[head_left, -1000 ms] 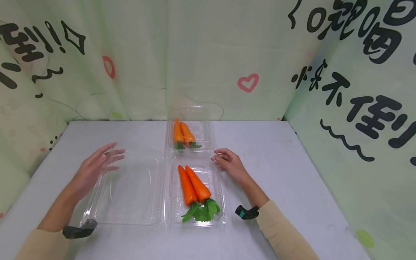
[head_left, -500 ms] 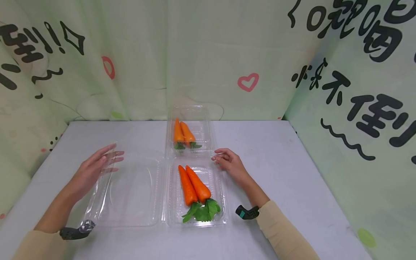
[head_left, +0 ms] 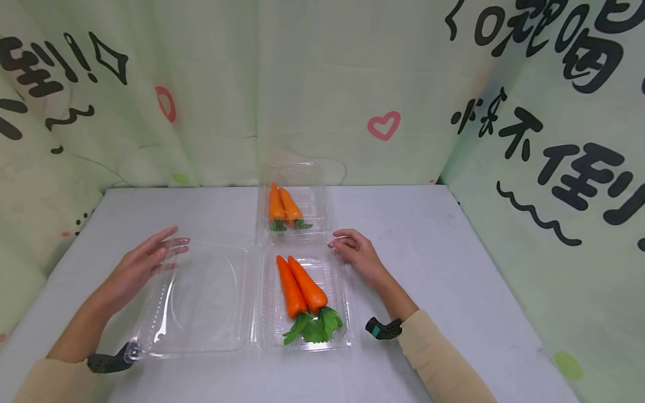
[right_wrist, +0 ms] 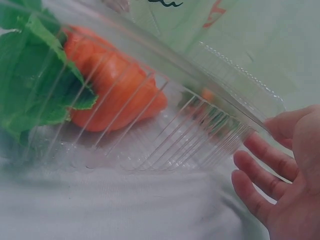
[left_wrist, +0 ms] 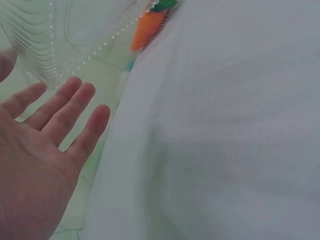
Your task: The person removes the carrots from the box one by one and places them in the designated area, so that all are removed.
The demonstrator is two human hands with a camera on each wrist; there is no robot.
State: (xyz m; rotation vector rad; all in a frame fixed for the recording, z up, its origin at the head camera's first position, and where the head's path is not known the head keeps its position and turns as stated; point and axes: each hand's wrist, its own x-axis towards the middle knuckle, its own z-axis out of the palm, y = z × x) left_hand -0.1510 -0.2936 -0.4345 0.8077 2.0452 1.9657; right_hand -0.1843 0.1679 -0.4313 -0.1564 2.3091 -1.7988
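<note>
A clear plastic clamshell box (head_left: 269, 313) stands with its lid (head_left: 214, 305) folded out to the left. In it lie two orange carrots (head_left: 302, 282) with green leaves (head_left: 317, 327) toward me. At the lid's outer far edge is my left hand (head_left: 140, 267), fingers spread and nearly straight, partly seen through the plastic. The left wrist view has the lid edge (left_wrist: 55, 60) close to those fingertips. My right hand (head_left: 356, 256) is at the box's far right corner. In the right wrist view, thumb and forefinger (right_wrist: 270, 155) pinch its rim, the other fingers loosely bent.
Behind the front box, a second clear box (head_left: 317, 196) holds two more carrots (head_left: 284, 204), seen through its plastic. Both stand on a white-covered table (head_left: 398, 224). A pale green printed curtain (head_left: 322, 84) encloses the back and sides.
My left hand has shifted slightly left and toward me. The lid's outer edge has tipped a little the same way. The right hand and the carrots have hardly moved.
</note>
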